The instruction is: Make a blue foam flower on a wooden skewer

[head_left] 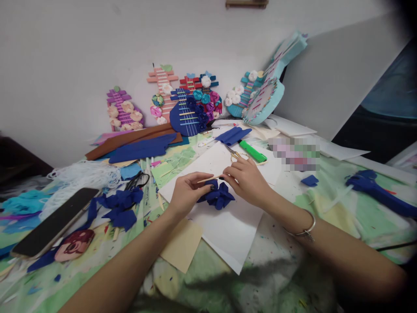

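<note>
My left hand point(186, 192) and my right hand point(246, 179) meet over a sheet of white paper point(228, 226) in the middle of the table. Between them sits a dark blue crepe-paper flower point(217, 195). My left hand's fingers are closed on the flower's left side. A thin wooden stick point(210, 178) lies across the top of the flower, and my right hand pinches its right end. A metal bangle point(306, 229) is on my right wrist.
A phone point(54, 221) lies at the left beside blue paper scraps point(121, 208) and black scissors point(139, 179). A green marker point(253, 151) and small scissors point(235, 153) lie behind my hands. Guitar-shaped paper crafts point(189, 108) lean on the wall. A blue object point(374, 187) lies at the right.
</note>
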`<state>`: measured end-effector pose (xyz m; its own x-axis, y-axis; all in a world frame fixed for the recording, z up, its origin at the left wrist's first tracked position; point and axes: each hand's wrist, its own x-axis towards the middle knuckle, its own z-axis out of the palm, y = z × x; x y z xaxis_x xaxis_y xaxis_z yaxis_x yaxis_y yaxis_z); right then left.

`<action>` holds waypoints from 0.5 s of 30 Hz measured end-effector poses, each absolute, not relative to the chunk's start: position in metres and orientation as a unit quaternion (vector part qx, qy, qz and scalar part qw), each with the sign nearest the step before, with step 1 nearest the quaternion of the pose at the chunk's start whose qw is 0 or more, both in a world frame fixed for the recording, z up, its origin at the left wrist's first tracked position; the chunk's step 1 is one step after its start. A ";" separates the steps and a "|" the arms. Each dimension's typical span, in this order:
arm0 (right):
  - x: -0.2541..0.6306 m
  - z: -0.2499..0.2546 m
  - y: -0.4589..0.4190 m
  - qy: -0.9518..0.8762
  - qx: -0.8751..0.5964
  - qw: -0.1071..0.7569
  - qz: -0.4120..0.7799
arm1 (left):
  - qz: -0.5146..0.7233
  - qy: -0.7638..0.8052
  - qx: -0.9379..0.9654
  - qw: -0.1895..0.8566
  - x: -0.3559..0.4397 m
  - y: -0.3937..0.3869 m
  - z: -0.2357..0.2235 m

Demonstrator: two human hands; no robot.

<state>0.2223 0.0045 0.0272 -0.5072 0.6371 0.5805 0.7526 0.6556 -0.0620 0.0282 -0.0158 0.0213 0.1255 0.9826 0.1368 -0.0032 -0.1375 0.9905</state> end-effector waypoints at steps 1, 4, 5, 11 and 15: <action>0.222 0.027 0.004 -0.861 -0.403 0.293 -0.101 | 0.504 0.438 0.569 0.481 0.028 -0.016 0.021; 0.222 0.026 0.004 -0.860 -0.399 0.299 -0.107 | 0.515 0.447 0.583 0.441 0.028 -0.015 0.022; 0.222 0.026 0.003 -0.860 -0.397 0.301 -0.109 | 0.516 0.449 0.585 0.435 0.028 -0.015 0.022; 0.221 0.026 0.002 -0.854 -0.391 0.324 -0.109 | 0.513 0.471 0.560 0.449 0.028 -0.016 0.024; 0.221 0.026 0.001 -0.852 -0.387 0.337 -0.104 | 0.515 0.467 0.564 0.445 0.028 -0.016 0.024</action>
<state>0.2208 0.0010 0.0260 -0.4729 0.5891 0.6552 0.7298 0.6786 -0.0833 0.0277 -0.0156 0.0235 0.0335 0.9856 0.1657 0.0688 -0.1676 0.9834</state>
